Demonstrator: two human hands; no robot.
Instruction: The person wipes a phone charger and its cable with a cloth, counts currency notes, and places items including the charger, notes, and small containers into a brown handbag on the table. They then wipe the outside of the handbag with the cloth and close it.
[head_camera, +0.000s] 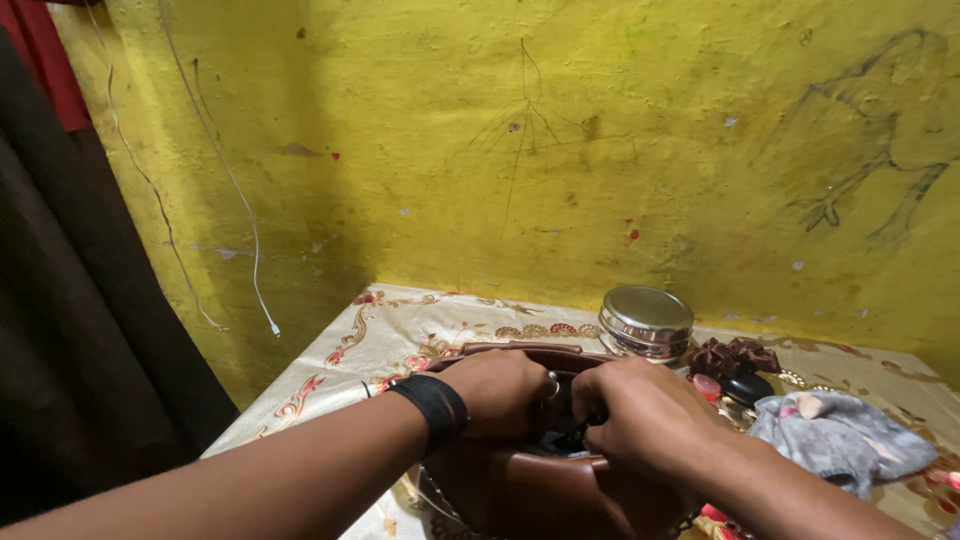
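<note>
The brown leather bag (540, 480) sits at the near edge of the cloth-covered tabletop (400, 330), both hands at its open top. The left hand (500, 392), a black band (432, 405) on its wrist, curls shut over the bag's rim. The right hand (640, 412) clamps the rim too. Behind stands a steel tin (646, 322); a dark scrunchie (735, 356) and grey cloth (840, 438) lie toward the right edge.
</note>
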